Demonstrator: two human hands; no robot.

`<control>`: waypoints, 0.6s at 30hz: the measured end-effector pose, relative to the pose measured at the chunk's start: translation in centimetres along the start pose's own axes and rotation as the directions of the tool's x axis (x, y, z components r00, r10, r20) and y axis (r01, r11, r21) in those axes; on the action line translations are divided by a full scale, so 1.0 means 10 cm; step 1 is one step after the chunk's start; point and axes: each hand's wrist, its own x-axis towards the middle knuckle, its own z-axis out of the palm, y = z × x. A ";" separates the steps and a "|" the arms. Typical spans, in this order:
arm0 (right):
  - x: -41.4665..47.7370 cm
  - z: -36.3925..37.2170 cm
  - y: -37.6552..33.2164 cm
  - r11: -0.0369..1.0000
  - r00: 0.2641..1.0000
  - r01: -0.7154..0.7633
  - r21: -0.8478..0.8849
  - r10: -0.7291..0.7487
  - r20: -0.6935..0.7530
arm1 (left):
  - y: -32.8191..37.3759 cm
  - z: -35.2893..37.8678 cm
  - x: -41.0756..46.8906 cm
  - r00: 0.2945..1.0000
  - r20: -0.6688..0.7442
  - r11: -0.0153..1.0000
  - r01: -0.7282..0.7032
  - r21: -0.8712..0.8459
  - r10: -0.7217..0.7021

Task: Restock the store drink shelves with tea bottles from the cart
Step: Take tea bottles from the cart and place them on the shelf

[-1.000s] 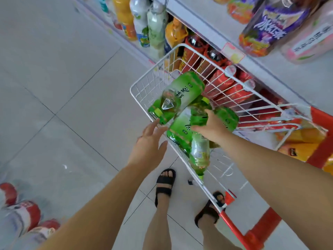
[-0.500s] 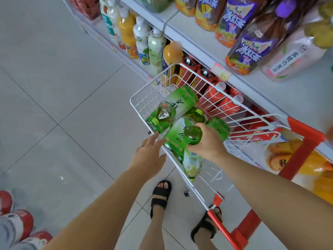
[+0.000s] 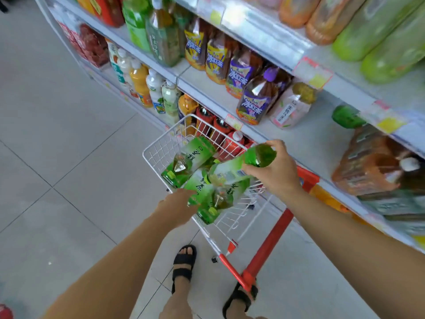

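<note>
Several green tea bottles lie in the white wire cart. My right hand grips one green tea bottle by its base end and holds it tilted above the cart, close to the middle shelf. At the cart's near rim my left hand holds a second green bottle; its fingers are hidden behind the label. Another green bottle lies further in.
Purple and yellow iced tea bottles stand on the middle shelf with bare shelf beside them. Large green bottles fill the top shelf. Red bottles sit behind the cart. The cart's red handle is near my sandalled feet.
My right hand has lifted its bottle out of the cart, up and right towards the shelf. My left hand went from hovering open at the rim to holding a bottle. The view tilted up.
</note>
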 end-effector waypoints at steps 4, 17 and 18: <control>-0.23 -0.66 -0.23 0.855 0.949 -0.220 0.469 0.300 -0.100 | 0.71 -0.38 -0.42 0.994 -0.072 0.909 -0.099 -0.405 0.076; -1.03 -2.11 -0.18 0.052 0.788 -0.443 0.895 0.499 0.360 | 2.53 -0.68 -1.19 0.915 -0.192 0.384 -0.330 -0.862 0.356; -1.07 -2.17 -0.14 0.022 0.787 -0.441 0.897 0.489 0.375 | 2.63 -0.66 -1.22 0.909 -0.202 0.344 -0.333 -0.878 0.364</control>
